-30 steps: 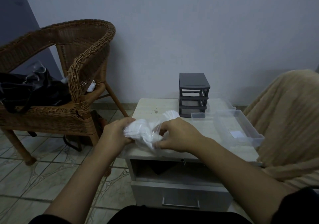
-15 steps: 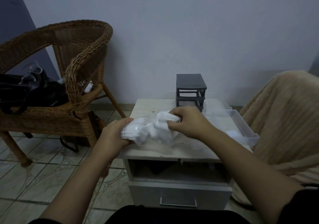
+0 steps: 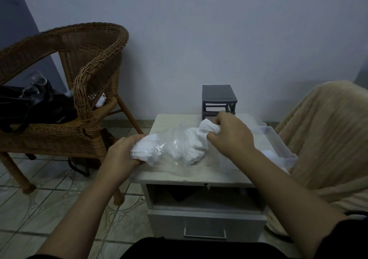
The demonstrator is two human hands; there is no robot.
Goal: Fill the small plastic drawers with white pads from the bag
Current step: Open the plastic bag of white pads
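A clear plastic bag full of white pads lies across the small bedside table. My left hand grips the bag's left end. My right hand is closed on a bunch of white pads at the bag's right end, lifted a little above the table. Behind it stands the dark grey drawer frame, its slots open. Clear plastic drawers lie pulled out on the table's right side; one holds something white.
A wicker chair with a black bag on its seat stands left of the table. A beige blanket-covered seat is at the right. The table has an open shelf and a closed drawer in front. The floor is tiled.
My right hand has moved up and to the right, drawing a bunch of white pads out of the bag's right end. My left hand kept its grip on the left end.
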